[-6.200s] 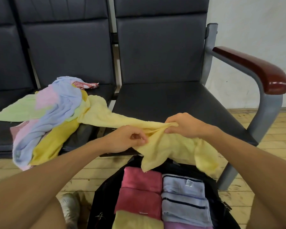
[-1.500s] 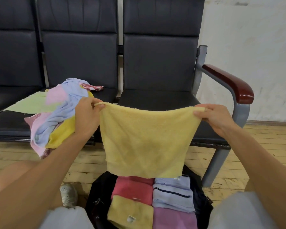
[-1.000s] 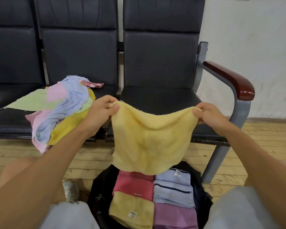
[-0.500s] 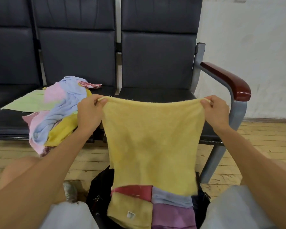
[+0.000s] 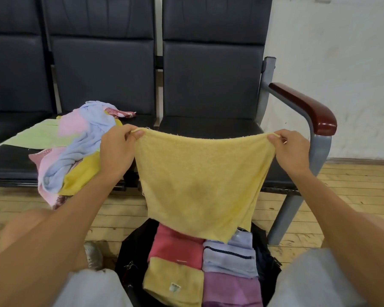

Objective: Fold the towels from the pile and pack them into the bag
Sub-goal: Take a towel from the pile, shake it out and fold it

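A pale yellow towel point(image 5: 200, 185) hangs in the air in front of me, spread out between both hands. My left hand point(image 5: 115, 154) pinches its upper left corner and my right hand point(image 5: 290, 151) pinches its upper right corner. Its lower edge hangs just above an open black bag point(image 5: 131, 251) on the floor between my knees. Inside the bag lie folded towels: a red one point(image 5: 175, 247), a yellow one point(image 5: 173, 282), a light blue one point(image 5: 228, 258) and a purple one point(image 5: 231, 289). The pile of unfolded towels point(image 5: 75, 149) sits on the middle seat to the left.
A row of dark padded seats point(image 5: 211, 127) stands against a white wall, with a wooden armrest point(image 5: 304, 107) and a grey metal leg point(image 5: 286, 211) at the right end. The floor is pale wood planks point(image 5: 353, 191). My shoe point(image 5: 93, 255) is beside the bag.
Over six seconds I pulled the bunched yellow towel off the pile and spread it wide. In the last half second its top edge sagged slightly and its lower edge rose, uncovering more of the bag.
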A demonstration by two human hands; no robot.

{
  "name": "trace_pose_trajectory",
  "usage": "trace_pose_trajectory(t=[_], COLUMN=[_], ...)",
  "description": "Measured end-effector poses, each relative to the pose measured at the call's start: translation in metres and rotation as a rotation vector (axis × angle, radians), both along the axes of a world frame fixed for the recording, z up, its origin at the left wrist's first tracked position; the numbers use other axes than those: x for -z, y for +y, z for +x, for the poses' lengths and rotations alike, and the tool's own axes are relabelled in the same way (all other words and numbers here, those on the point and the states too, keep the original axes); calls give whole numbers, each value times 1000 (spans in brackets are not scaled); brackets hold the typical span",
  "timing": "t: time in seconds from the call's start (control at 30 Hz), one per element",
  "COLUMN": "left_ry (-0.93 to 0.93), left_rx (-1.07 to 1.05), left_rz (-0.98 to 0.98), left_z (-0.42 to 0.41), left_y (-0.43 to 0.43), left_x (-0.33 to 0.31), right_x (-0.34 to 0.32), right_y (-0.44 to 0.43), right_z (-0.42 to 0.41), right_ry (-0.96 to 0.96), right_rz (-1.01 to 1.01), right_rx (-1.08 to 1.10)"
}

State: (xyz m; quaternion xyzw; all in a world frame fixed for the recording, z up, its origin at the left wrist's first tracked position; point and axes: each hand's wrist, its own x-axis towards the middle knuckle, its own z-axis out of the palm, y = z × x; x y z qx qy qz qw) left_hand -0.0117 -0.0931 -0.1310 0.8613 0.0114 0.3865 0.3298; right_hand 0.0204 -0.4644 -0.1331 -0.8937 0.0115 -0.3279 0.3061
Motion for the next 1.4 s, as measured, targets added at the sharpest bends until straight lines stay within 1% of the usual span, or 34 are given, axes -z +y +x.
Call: trace_pose_trajectory(t=[0.17,0.27,0.33,0.47,0.53,0.6,0.73,0.83,0.93,1.03,1.1,1.13,1.17,1.23,1.3,1.37,1.4], left_ry=[32,62,92,204,247,259,273,317,350,340,331,323,313,294,254,199,171], left_rx=[14,12,9,69,110,117,107,132,139,158,182,187,175,114,58,25,14], left_rz=[20,26,13,-112,-213,-310,-516,-680,-759,-709,-649,-597,-504,-252,-65,6,14], left_z=[0,-1,0,5,6,6,8,11,8,5,5,4,4,0,-3,-5,-6], left_y=[5,5,5,7,8,6,5,9,9,8,11,12,14,16,14,12,10], left_x=[2,1,0,1,1,-1,-4,-3,-4,-6,-6,-5,-4,-3,-3,-4,-4], right_x=[6,6,4,2,0,-1,-2,-3,-4,-7,-9,-10,-10,-8,-5,-3,-2], right_y=[-2,1,4,8,10,11,6,4,4,4,3,3,2,0,0,2,3], right_z=[1,-1,-2,-1,0,-1,0,1,-1,-3,-5,-6,-7,-6,-4,-4,-4], right_ry=[46,74,97,186,245,287,322,335,356,390,414,430,446,446,376,269,209], right_rz=[-14,-60,-44,171,338,491,704,779,809,823,831,825,794,655,416,190,116], right_rx=[8,18,9,-34,-30,-31,-60,-89,-112,-141,-209,-255,-288,-271,-178,-120,-109])
